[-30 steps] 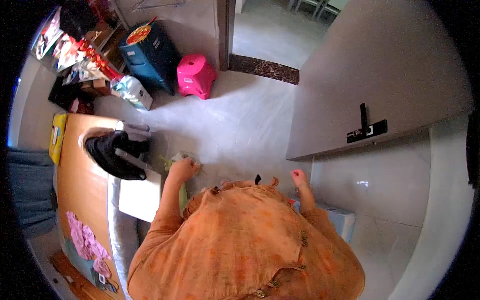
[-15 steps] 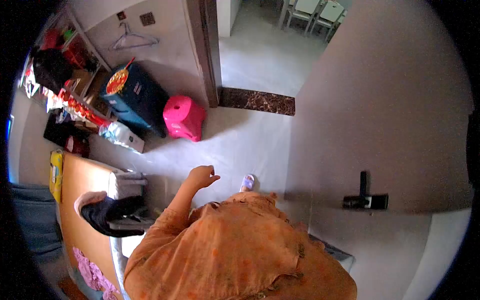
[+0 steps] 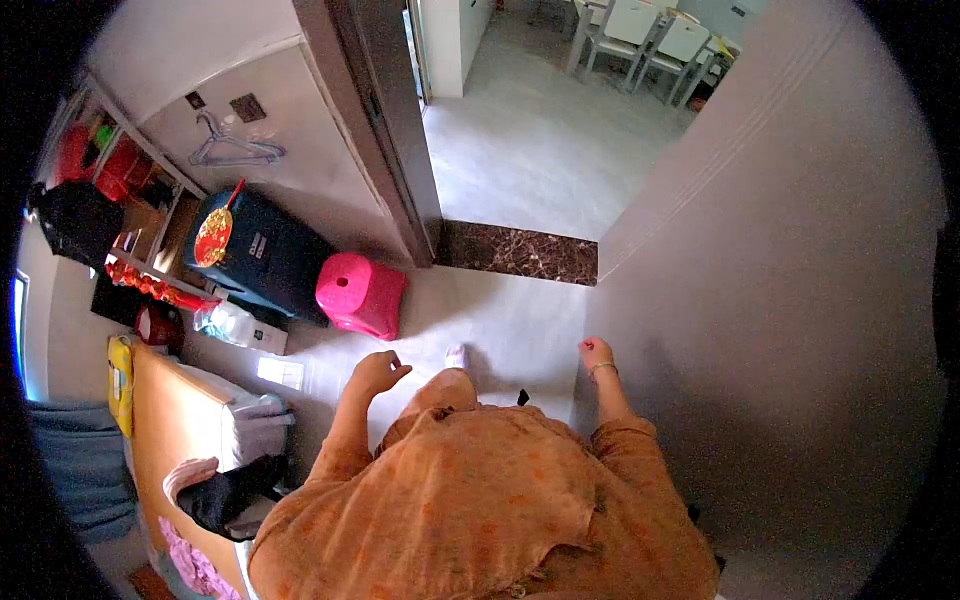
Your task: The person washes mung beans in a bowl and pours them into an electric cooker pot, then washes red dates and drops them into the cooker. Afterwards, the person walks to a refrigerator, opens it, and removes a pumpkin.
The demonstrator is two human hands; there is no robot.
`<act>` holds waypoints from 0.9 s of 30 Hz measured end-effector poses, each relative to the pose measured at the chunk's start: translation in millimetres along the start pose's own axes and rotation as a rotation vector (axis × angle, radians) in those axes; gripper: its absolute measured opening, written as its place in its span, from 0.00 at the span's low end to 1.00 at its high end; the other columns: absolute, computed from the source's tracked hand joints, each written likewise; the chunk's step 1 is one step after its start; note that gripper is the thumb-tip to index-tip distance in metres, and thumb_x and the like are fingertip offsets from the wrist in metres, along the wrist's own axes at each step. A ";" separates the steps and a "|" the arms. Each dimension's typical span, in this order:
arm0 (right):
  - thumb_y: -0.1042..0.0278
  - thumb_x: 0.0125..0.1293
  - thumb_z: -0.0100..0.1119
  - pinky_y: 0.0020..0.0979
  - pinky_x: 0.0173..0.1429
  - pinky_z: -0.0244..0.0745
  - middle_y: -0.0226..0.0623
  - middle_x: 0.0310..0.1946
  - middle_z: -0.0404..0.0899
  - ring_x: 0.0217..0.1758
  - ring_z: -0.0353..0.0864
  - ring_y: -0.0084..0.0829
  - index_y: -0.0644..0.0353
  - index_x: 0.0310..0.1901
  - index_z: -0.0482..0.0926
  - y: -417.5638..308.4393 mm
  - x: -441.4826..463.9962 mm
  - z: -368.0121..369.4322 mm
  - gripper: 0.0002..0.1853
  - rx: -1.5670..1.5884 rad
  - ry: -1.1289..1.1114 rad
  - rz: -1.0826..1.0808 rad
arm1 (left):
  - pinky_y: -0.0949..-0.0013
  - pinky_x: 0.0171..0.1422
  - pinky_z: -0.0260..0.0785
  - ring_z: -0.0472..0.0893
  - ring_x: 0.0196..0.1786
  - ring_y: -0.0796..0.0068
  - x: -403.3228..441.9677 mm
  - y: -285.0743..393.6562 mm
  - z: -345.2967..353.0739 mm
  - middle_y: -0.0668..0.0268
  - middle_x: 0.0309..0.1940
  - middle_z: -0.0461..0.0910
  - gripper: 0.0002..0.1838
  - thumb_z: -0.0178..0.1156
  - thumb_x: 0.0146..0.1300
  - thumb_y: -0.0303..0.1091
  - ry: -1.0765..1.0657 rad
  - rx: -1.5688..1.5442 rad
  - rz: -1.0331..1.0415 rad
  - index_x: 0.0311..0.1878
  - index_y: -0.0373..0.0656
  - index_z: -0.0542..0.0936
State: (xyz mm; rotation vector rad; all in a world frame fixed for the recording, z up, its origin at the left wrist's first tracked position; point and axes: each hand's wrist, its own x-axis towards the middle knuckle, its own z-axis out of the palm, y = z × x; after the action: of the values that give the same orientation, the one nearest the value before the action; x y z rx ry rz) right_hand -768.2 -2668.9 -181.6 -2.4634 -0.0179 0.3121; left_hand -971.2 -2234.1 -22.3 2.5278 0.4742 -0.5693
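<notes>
My left hand [image 3: 380,372] hangs over the pale floor in front of my body, fingers loosely bent and thumb apart, with nothing visible in it. The pink stool [image 3: 362,296] stands just beyond it. My right hand [image 3: 597,353], with a thin bracelet at the wrist, is near the broad grey door [image 3: 760,300], not visibly holding it. Its fingers are curled closed; their inside is hidden. A slipper [image 3: 457,356] shows on one foot between my hands.
A dark marble threshold [image 3: 520,252] crosses the doorway ahead, with white chairs [image 3: 625,25] in the room beyond. At left stand a dark blue bin-like box [image 3: 265,255], a shelf [image 3: 150,160] with red items, and a wooden surface [image 3: 180,400] bearing clothes [image 3: 235,495]. Hangers [image 3: 235,150] hang on the wall.
My view has moved forward toward the doorway. My right hand has come into view beside the door, and the door handle has left view. My left hand stays loosely bent.
</notes>
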 end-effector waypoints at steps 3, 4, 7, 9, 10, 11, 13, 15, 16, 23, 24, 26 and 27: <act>0.57 0.53 0.57 0.34 0.40 0.73 0.42 0.29 0.79 0.33 0.78 0.36 0.60 0.33 0.79 -9.8 39.0 5.0 0.14 0.008 -0.006 0.059 | 0.56 0.40 0.69 0.77 0.36 0.53 42.3 -5.8 -24.6 0.53 0.29 0.79 0.21 0.57 0.51 0.53 0.020 0.065 -0.002 0.29 0.41 0.78; 0.57 0.53 0.57 0.35 0.39 0.73 0.41 0.28 0.79 0.32 0.79 0.36 0.60 0.33 0.79 15.2 50.5 12.5 0.14 0.034 -0.087 0.159 | 0.56 0.40 0.69 0.77 0.36 0.53 59.8 -9.7 -30.2 0.53 0.29 0.79 0.21 0.57 0.51 0.53 0.011 0.068 -0.002 0.29 0.41 0.78; 0.55 0.53 0.56 0.37 0.38 0.73 0.43 0.28 0.80 0.31 0.79 0.36 0.63 0.33 0.79 24.3 62.2 8.2 0.16 -0.002 -0.167 0.287 | 0.54 0.39 0.68 0.77 0.36 0.51 126.1 3.6 -70.4 0.50 0.28 0.78 0.22 0.57 0.51 0.51 0.044 0.184 0.129 0.29 0.38 0.77; 0.57 0.54 0.55 0.37 0.37 0.72 0.42 0.27 0.79 0.30 0.78 0.37 0.62 0.33 0.78 31.2 57.9 7.6 0.15 -0.069 -0.188 0.372 | 0.54 0.39 0.67 0.77 0.36 0.51 159.5 26.6 -104.2 0.50 0.28 0.78 0.21 0.58 0.51 0.51 0.062 0.129 0.153 0.30 0.38 0.77; 0.58 0.54 0.55 0.37 0.36 0.72 0.42 0.27 0.78 0.30 0.78 0.37 0.62 0.33 0.78 40.5 59.8 11.5 0.14 -0.082 -0.191 0.414 | 0.54 0.40 0.67 0.77 0.37 0.52 175.7 39.7 -120.2 0.50 0.29 0.78 0.21 0.58 0.51 0.51 0.077 0.074 0.177 0.30 0.38 0.77; 0.59 0.54 0.55 0.37 0.35 0.72 0.41 0.26 0.78 0.29 0.78 0.37 0.62 0.33 0.78 46.9 69.3 15.5 0.13 -0.090 -0.188 0.449 | 0.54 0.41 0.67 0.77 0.37 0.52 193.1 60.3 -140.4 0.50 0.30 0.78 0.21 0.58 0.51 0.51 0.073 0.061 0.198 0.31 0.39 0.77; 0.61 0.54 0.54 0.37 0.34 0.72 0.40 0.25 0.77 0.28 0.77 0.37 0.62 0.32 0.77 58.7 85.7 20.3 0.12 -0.095 -0.180 0.501 | 0.55 0.41 0.67 0.77 0.37 0.51 224.4 74.2 -152.7 0.50 0.30 0.78 0.21 0.58 0.51 0.51 0.030 0.082 0.219 0.32 0.39 0.78; 0.63 0.55 0.54 0.36 0.33 0.72 0.39 0.23 0.77 0.27 0.76 0.37 0.62 0.32 0.77 64.6 115.8 31.7 0.10 -0.094 -0.177 0.516 | 0.55 0.41 0.67 0.77 0.37 0.51 251.6 75.8 -161.8 0.51 0.30 0.78 0.21 0.58 0.51 0.52 0.014 0.112 0.230 0.32 0.40 0.78; 0.64 0.55 0.54 0.36 0.32 0.72 0.39 0.23 0.76 0.27 0.76 0.37 0.62 0.32 0.77 71.5 124.5 37.7 0.10 -0.089 -0.167 0.515 | 0.55 0.40 0.67 0.77 0.36 0.51 248.1 74.0 -145.6 0.52 0.30 0.78 0.21 0.58 0.51 0.51 0.006 0.101 0.252 0.32 0.40 0.77; 0.69 0.52 0.55 0.38 0.28 0.69 0.43 0.20 0.74 0.23 0.74 0.38 0.61 0.25 0.75 62.4 293.3 49.4 0.05 0.274 0.180 0.367 | 0.56 0.34 0.67 0.76 0.30 0.51 328.8 29.4 -104.7 0.54 0.23 0.76 0.12 0.59 0.47 0.41 0.390 -0.087 0.071 0.25 0.41 0.74; 0.70 0.53 0.54 0.38 0.29 0.69 0.44 0.21 0.74 0.24 0.73 0.40 0.61 0.25 0.74 41.2 326.0 41.0 0.05 0.171 0.130 0.330 | 0.56 0.34 0.67 0.76 0.30 0.51 327.8 52.0 -119.3 0.54 0.23 0.76 0.12 0.59 0.47 0.41 0.414 -0.108 0.038 0.25 0.41 0.74; 0.71 0.53 0.53 0.40 0.31 0.70 0.47 0.22 0.74 0.26 0.73 0.43 0.62 0.24 0.74 -38.7 376.3 -2.6 0.05 -0.261 -0.064 0.286 | 0.55 0.31 0.65 0.75 0.28 0.50 299.7 101.8 -167.7 0.54 0.21 0.74 0.07 0.56 0.46 0.35 0.461 -0.217 -0.200 0.22 0.41 0.73; 0.71 0.54 0.52 0.41 0.32 0.70 0.48 0.23 0.74 0.27 0.73 0.45 0.62 0.24 0.74 -83.2 391.0 -26.6 0.05 -0.404 -0.119 0.254 | 0.55 0.28 0.64 0.73 0.26 0.49 305.7 111.3 -170.0 0.53 0.19 0.72 0.05 0.53 0.45 0.31 0.601 -0.223 -0.190 0.21 0.41 0.71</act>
State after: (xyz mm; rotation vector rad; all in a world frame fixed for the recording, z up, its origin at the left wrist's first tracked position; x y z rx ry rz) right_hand -376.9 -2584.1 -196.3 -2.8474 0.2015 0.6171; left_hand -611.9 -2166.1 9.6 2.4161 0.9394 0.1943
